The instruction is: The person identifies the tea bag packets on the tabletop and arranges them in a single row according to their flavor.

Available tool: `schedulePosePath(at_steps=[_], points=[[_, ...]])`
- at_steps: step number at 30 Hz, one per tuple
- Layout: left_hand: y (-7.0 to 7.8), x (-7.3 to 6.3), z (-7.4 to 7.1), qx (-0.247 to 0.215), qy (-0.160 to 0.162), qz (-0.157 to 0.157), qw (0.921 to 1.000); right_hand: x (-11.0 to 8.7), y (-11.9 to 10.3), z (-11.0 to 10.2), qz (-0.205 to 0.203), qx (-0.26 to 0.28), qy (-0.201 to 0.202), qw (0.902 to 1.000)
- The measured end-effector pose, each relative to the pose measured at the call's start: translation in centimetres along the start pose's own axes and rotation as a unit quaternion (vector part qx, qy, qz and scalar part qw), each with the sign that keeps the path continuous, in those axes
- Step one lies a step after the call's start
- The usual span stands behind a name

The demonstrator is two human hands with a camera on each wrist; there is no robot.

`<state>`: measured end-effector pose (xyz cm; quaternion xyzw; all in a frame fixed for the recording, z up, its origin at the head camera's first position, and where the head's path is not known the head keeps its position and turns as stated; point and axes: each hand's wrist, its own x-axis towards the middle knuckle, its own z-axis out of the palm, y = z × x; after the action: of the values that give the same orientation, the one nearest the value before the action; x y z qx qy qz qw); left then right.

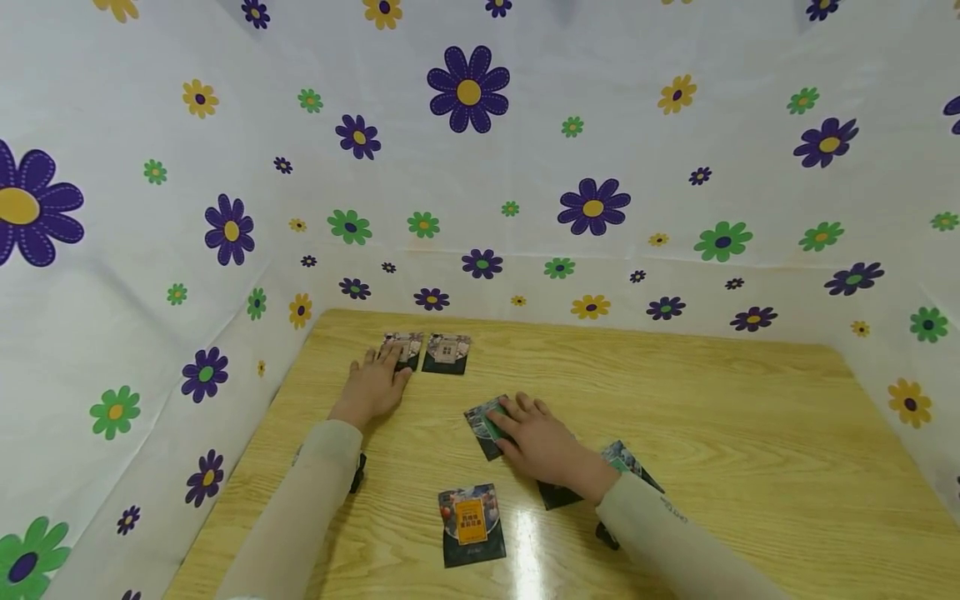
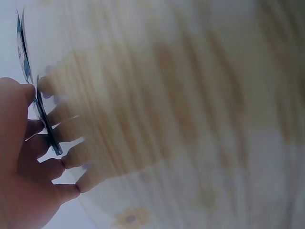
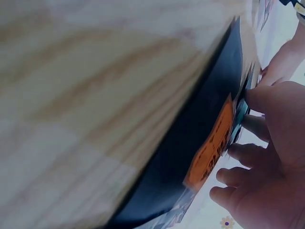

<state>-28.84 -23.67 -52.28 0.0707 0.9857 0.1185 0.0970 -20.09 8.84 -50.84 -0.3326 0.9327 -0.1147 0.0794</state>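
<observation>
My left hand (image 1: 367, 390) rests at the back left with its fingers over a small flat packet (image 1: 408, 358) that has a pale label and dark lower part. A matching packet (image 1: 446, 355) lies just right of it. Nearer the middle, the spread fingers of my right hand (image 1: 543, 442) touch a green-labelled packet (image 1: 480, 433), covering its right side. Beneath the right palm and wrist, a dark packet (image 1: 560, 497) is mostly hidden. In the right wrist view, an orange-labelled packet (image 3: 209, 148) lies close before the fingers.
An orange-labelled packet (image 1: 472, 525) lies at the front of the wooden table (image 1: 712, 417). Another green-labelled packet (image 1: 618, 458) is partly behind the right forearm. A white flower-printed cloth (image 1: 525, 167) encloses the table's back and sides.
</observation>
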Motion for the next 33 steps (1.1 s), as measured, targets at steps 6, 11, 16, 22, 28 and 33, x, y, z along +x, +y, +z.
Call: schedulePosePath(at_steps=[6,11,16,22,28,33], points=[[0.1,-0.1,-0.2,-0.009,0.007,0.0,0.9999,0.4,0.5,-0.2,0.016,0.004,0.004,0.9999],[0.2,-0.3,-0.4,-0.013,0.006,-0.003,0.9999,0.8,0.8,-0.6,0.025,0.01,0.008,0.9996],[0.2,-0.3,-0.4,-0.012,0.01,0.0,0.9999,1.2,1.1,-0.9,0.026,0.011,0.014,0.9995],[0.2,-0.2,-0.3,-0.008,0.015,0.002,0.9999,2.0,1.5,-1.0,0.035,0.012,0.025,0.999],[0.0,-0.1,-0.2,-0.012,0.015,0.004,0.9998,2.8,2.0,-0.9,0.06,0.011,0.025,0.9979],[0.1,-0.1,-0.1,-0.017,0.012,0.003,0.9998,3.5,2.2,-1.0,0.073,0.02,0.033,0.9966]])
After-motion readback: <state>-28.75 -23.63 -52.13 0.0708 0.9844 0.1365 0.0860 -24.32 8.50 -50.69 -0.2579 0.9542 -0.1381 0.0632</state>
